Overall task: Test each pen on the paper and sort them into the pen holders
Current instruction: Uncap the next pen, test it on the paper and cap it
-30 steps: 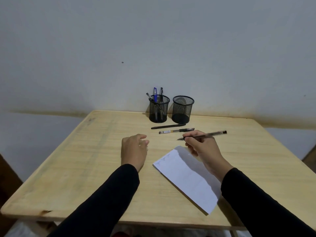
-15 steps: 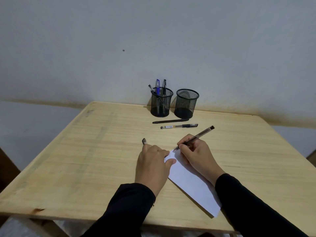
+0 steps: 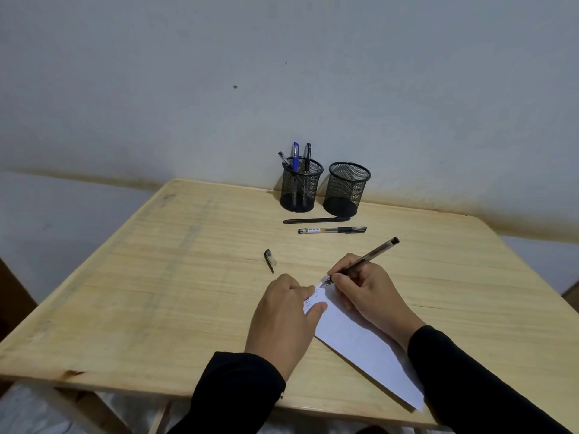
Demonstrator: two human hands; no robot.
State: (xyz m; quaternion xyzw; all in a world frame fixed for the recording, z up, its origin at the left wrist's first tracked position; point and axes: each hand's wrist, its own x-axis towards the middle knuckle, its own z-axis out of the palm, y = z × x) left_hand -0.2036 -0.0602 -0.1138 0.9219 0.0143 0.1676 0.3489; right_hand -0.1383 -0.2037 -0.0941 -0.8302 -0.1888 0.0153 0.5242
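My right hand [image 3: 369,292] grips a dark clear pen [image 3: 372,253], its tip touching the far corner of a white paper [image 3: 354,336] where scribbles show. My left hand [image 3: 283,317] lies flat with fingers pressing the paper's left edge. The pen's cap [image 3: 270,259] lies on the table beyond my left hand. Two more pens lie near the holders: a black pen [image 3: 315,220] and a clear capped pen [image 3: 332,230]. The left mesh holder [image 3: 300,187] has three pens in it. The right mesh holder [image 3: 346,189] looks empty.
The wooden table [image 3: 156,292] stands against a pale wall, with both holders at its far edge. The table's front edge runs just under my black sleeves.
My right hand brought the pen down to the paper's far corner. My left hand moved right onto the paper and left the cap lying on the table.
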